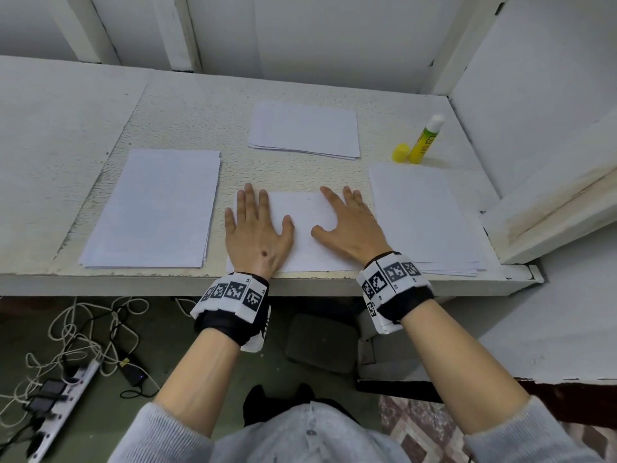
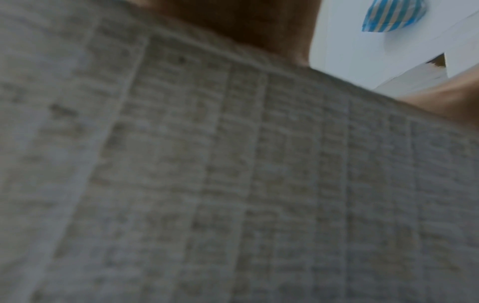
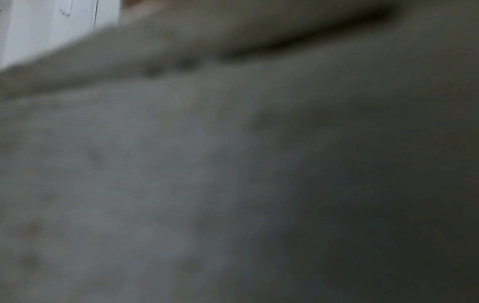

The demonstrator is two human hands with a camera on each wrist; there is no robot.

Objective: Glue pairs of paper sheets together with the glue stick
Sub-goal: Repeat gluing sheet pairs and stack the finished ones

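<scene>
Both hands were laid flat, palms down and fingers straight and spread, on a smooth white rectangular sheet (image 1: 302,228) at the near edge of the table (image 1: 187,105). The left hand (image 1: 257,228) was pressed on the sheet's left margin, its outer fingers reaching past onto the bare surface; the right hand (image 1: 350,225) was pressed on the sheet's right part, thumb splayed toward the left hand. Nothing was pinched or gripped by either.

The tabletop was seen to be off-white, with a rough, pebbled texture in its middle and a chipped, worn front edge.

Taking the pressed sheet as the dial's centre, a thin stack of white paper (image 1: 150,208) was placed at 9 o'clock, its edges slightly fanned. A second stack (image 1: 303,130) was set at 12 o'clock, and a third (image 1: 420,212) at 3 o'clock, just beside the right hand.

The glue stick (image 1: 425,138), a yellow-green cylinder with its white core exposed, was stood upright at about 2 o'clock, beyond the right stack. Its small yellow cap (image 1: 400,152) was stood just beside it.

Both wrist views were blurred; only grainy grey surface could be made out.
</scene>
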